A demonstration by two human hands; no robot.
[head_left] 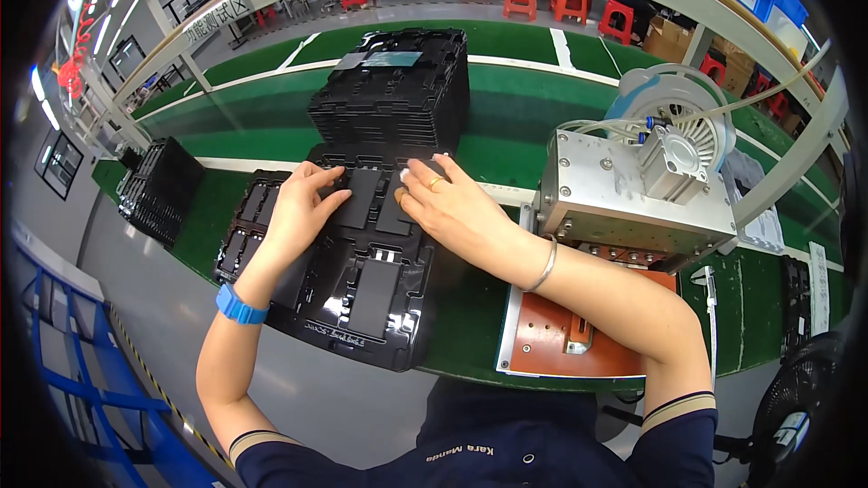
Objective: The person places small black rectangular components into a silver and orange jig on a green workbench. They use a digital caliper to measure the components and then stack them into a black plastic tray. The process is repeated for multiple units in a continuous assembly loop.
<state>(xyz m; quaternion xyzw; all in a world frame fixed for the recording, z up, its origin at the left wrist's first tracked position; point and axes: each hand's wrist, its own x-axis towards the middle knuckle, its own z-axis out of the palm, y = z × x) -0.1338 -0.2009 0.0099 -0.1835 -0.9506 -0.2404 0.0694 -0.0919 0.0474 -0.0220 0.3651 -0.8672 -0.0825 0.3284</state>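
While I cannot tell the right hand's [452,208] grip, the left hand [301,203] — narrowly spread — seems aligning the tray's [330,282] far-edge dark pad [362,201]; next needs gentle seating.

Bright light, with white tube lights [38,83] glowing at far left; glare streaks the glossy black tray [327,294]. Fisheye distortion curves the green worktop [515,99] toward blackened corners.

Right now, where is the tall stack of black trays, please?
In the head view, the tall stack stands at upper centre, just beyond the tray under the left hand and right hand, left of the metal machine.
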